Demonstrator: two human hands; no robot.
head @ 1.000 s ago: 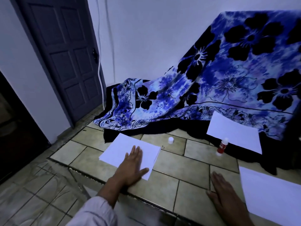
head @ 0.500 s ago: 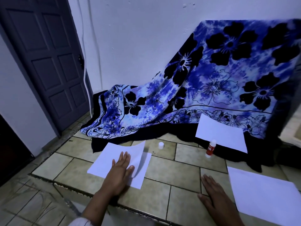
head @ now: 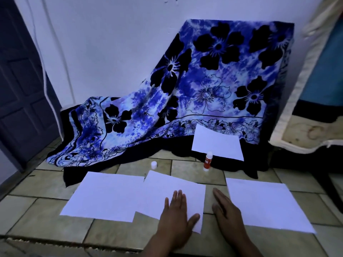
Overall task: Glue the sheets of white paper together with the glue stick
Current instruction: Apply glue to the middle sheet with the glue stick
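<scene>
Several white sheets lie on the tiled floor. A left sheet is overlapped at its right edge by a middle sheet. My left hand presses flat on the middle sheet's lower right part, fingers straight. My right hand rests flat on the tiles between the middle sheet and a right sheet, touching that sheet's left edge. A fourth sheet lies farther back on the dark cloth. The red glue stick stands upright, uncapped, in front of it. Its white cap sits on the tiles to the left.
A blue flowered cloth drapes over something against the white wall, its dark hem spreading onto the floor. A dark door stands at the left. A mattress edge rises at the right. A step edge runs along the near floor.
My left hand has slid the top sheet rightward off the left sheet and now presses it flat beside my right hand. The view has swung right.
</scene>
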